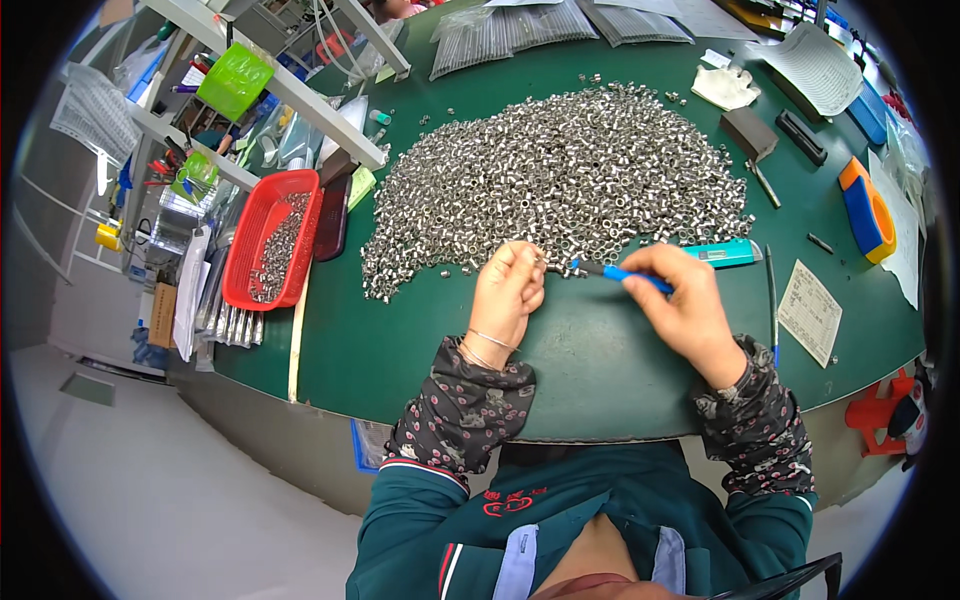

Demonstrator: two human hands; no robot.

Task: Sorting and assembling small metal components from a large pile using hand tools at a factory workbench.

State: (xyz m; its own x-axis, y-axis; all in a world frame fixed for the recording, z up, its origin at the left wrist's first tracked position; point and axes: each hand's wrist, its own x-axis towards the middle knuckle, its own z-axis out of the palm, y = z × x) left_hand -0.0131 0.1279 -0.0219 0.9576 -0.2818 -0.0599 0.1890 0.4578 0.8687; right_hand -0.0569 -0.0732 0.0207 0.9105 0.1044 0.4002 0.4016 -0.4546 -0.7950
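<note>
A big heap of small silvery metal rings (570,175) covers the far middle of the green table (590,350). My left hand (508,292) is closed at the heap's near edge, pinching a small metal piece (543,264) between its fingertips. My right hand (680,300) grips a thin blue-handled tool (615,272) that points left, its metal tip meeting the piece in my left hand. Both hands hover just above the table in front of the heap.
A red basket (262,240) with more metal parts sits at the table's left edge. A teal cutter (725,253), a pen (772,290) and a paper slip (810,310) lie to the right. An orange-and-blue object (865,210), a grey block (750,133) and a white glove (725,87) lie farther back.
</note>
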